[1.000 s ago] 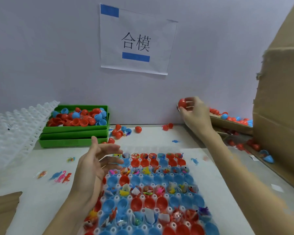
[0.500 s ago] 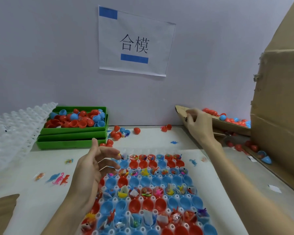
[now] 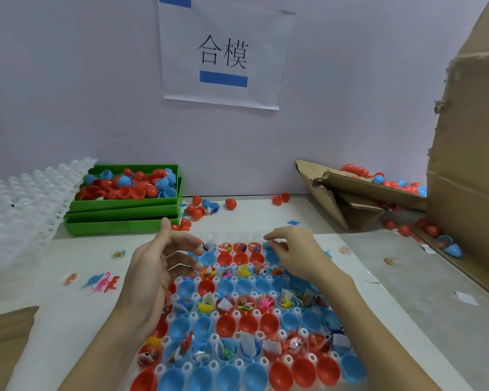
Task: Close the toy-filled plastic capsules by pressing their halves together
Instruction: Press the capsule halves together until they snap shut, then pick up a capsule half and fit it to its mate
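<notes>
A white grid tray (image 3: 239,237) lies in front of me, filled with red and blue capsule halves. Rows of halves with small toys inside (image 3: 244,303) alternate with rows of empty halves (image 3: 247,323). My left hand (image 3: 156,269) hovers over the tray's far left part, palm turned inward, fingers relaxed and spread, holding nothing. My right hand (image 3: 297,255) is over the far right end of the tray, its fingers loosely curled down towards the farthest row of filled halves (image 3: 239,247). I see nothing held in it.
Stacked green trays (image 3: 124,211) with loose capsule halves stand at the back left, next to a white empty grid tray (image 3: 20,198). A torn cardboard box (image 3: 359,190) with closed capsules (image 3: 359,170) sits at the right. Loose toy dinosaurs (image 3: 103,282) lie at the left.
My right hand held a red capsule at the cardboard box's flap, let it go there and came back empty to the tray's far right. My left hand stayed over the tray's left side.
</notes>
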Tool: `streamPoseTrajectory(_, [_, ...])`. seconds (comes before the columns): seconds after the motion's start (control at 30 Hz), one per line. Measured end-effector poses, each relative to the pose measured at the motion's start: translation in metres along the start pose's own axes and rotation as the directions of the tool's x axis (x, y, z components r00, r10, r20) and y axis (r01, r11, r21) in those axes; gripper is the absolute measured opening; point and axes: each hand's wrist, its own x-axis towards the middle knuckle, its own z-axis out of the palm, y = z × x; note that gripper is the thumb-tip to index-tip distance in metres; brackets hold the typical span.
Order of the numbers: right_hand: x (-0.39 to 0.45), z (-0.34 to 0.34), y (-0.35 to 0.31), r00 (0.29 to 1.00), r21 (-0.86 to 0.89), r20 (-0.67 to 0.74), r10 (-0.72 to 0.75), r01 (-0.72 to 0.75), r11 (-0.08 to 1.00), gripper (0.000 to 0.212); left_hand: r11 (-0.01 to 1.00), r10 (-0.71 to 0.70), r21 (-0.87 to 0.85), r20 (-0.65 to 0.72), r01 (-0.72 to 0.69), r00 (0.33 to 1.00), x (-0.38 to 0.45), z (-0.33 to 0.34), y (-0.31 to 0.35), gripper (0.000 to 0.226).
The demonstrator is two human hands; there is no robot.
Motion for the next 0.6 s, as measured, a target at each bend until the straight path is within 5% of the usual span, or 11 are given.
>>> streamPoseTrajectory(0.23, [0.002, -0.001, 0.004, 0.998, 0.025, 0.054, 0.026, -0.028, 0.999, 0.029, 1.0, -0.02, -0.001, -0.02, 0.02, 1.0, -0.001, 0.0, 0.002, 0.059])
streamPoseTrajectory(0.37, [0.001, -0.008, 0.009, 1.0, 0.079, -0.004, 0.02, -0.019, 0.997, 0.03, 1.0, 0.021, 0.016, -0.18, -0.018, 0.983, 0.005, -0.006, 0.001, 0.048])
streamPoseTrajectory(0.47, [-0.001, -0.013, 0.015, 0.997, 0.107, -0.059, 0.045, -0.038, 0.993, 0.028, 0.959, 0.196, 0.269, -0.395, -0.091, 0.898, 0.013, -0.017, -0.006, 0.02])
streamPoseTrajectory(0.6, [-0.002, -0.011, 0.021, 0.987, 0.123, -0.137, 0.082, -0.065, 0.99, 0.027, 0.725, 0.321, 0.687, -0.268, -0.053, 0.908, 0.022, -0.038, -0.023, 0.016])
